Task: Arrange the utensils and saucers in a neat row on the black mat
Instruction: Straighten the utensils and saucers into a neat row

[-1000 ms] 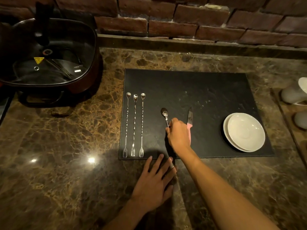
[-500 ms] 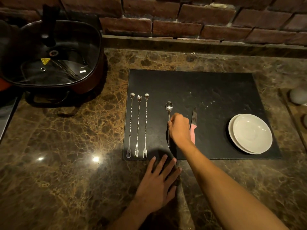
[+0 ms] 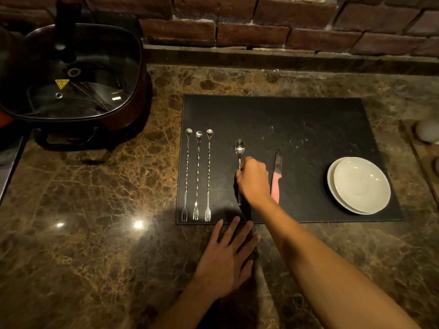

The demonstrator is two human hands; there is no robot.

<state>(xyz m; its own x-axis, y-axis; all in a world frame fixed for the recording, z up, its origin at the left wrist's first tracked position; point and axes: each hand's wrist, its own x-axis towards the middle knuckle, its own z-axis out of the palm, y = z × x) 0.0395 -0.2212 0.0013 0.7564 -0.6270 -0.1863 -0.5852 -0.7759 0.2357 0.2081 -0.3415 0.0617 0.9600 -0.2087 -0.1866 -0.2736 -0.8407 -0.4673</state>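
A black mat [image 3: 297, 124] lies on the marble counter. Three long twisted bar spoons with fork ends [image 3: 197, 174] lie side by side along its left edge. To their right lies a silver teaspoon [image 3: 239, 148], bowl pointing away from me, and my right hand [image 3: 254, 180] pinches its handle. A pink-handled knife [image 3: 276, 176] lies just right of that hand. Two stacked white saucers [image 3: 360, 185] sit at the mat's right. My left hand [image 3: 225, 260] rests flat on the counter below the mat, fingers spread.
A dark electric pot with a glass lid [image 3: 69, 79] stands at the back left. A brick wall [image 3: 261, 24] and ledge run along the back. A wooden tray with a pale round object [image 3: 427, 134] is at the right edge.
My right hand has straightened the teaspoon from a slant to lie parallel with the bar spoons and slid it slightly away from me. The left hand has stayed put.
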